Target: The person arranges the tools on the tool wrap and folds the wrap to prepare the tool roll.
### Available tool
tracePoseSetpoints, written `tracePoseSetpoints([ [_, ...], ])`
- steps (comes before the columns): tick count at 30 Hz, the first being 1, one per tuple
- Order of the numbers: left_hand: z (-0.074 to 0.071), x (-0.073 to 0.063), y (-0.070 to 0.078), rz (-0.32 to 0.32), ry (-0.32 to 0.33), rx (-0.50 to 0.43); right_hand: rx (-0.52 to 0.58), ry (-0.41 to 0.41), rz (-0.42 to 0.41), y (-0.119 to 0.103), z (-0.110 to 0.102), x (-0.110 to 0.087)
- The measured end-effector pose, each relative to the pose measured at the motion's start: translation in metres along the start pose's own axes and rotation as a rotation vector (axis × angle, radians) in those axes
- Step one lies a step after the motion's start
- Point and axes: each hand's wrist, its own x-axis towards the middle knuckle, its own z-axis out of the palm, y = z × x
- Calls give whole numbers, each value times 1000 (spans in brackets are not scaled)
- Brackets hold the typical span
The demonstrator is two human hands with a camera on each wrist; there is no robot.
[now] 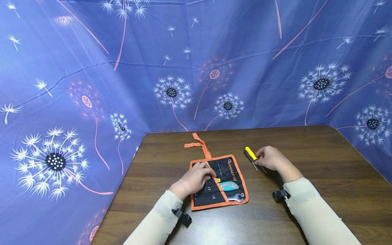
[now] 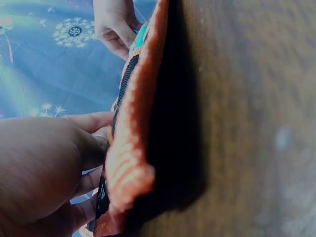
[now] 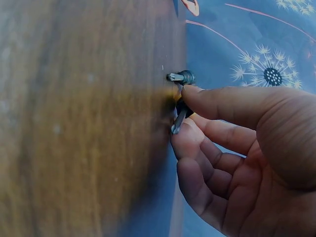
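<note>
A black tool pouch [image 1: 200, 201] with orange edging lies unrolled, numbers printed on its pocket. My left hand [image 1: 196, 177] is on its left half, fingers bent at the orange pocket edge; the wrist view shows the pouch's orange border [image 2: 136, 133] close beside the fingers. My right hand [image 1: 271, 158], to the pouch's right, pinches a yellow-handled screwdriver [image 1: 251, 153] between thumb and forefinger. Close beside that handle is a black-handled screwdriver [image 1: 247, 155]; both metal tips show in the right wrist view. From the pocket stick out a teal utility knife [image 1: 229, 185], a wrench [image 1: 236, 197] and a small yellow end [image 1: 218, 180].
Orange tie straps [image 1: 202, 144] stretch from the pouch's far edge over the brown wooden table [image 1: 306, 146]. Behind and to the sides hangs a blue cloth [image 1: 260, 85] with dandelion prints.
</note>
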Motion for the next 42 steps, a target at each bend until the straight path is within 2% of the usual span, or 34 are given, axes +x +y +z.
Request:
tracePoseSetpoints([
  [9, 2, 2, -3, -10, 59, 4, 6, 6, -6, -1, 0, 0],
  [16, 2, 3, -3, -13, 100, 41, 1, 10, 1, -1, 2, 0],
  [33, 4, 3, -3, -15, 115, 46, -29, 27, 7, -2, 0, -3],
  [42, 5, 3, -4, -19, 105, 46, 10, 37, 24, -3, 1, -2],
])
